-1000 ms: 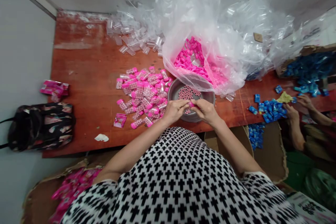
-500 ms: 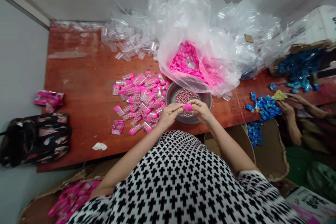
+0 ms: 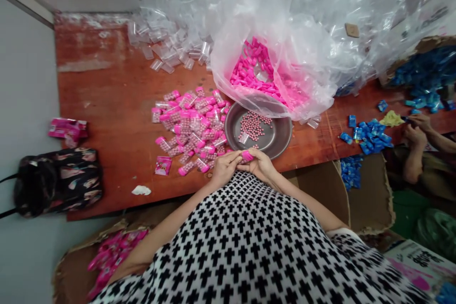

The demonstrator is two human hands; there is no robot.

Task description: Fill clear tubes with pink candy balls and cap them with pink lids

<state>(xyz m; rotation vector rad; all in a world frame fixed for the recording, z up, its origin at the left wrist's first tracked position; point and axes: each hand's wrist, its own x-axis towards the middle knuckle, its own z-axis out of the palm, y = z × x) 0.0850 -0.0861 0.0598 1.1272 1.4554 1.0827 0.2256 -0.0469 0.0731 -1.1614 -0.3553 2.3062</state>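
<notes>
Close to my body, at the near edge of a metal bowl [image 3: 281,145], a pink cap [image 3: 247,155] is pinched in my fingers. My left hand [image 3: 225,168] is closed at its left side, and my right hand [image 3: 262,166] grips it from the right. Whether a tube is joined to the cap is hidden by the fingers. Small pink beads [image 3: 253,123] lie in the bowl with a small clear piece [image 3: 243,138] among them. Left of the bowl is a heap of clear pink-capped tubes [image 3: 194,126] filled with beads.
A clear plastic bag [image 3: 224,76] of pink caps [image 3: 254,66] overhangs the bowl. Empty clear tubes [image 3: 174,50] lie behind. Pink packets [image 3: 67,128] and a floral bag [image 3: 78,175] are at left. At right, a co-worker's hands [image 3: 415,135] are near blue pieces [image 3: 374,135].
Both hands have drawn back from over the bowl toward my body, still holding the pink cap. More of the beads and a small clear piece in the bowl now show. The view has shifted slightly.
</notes>
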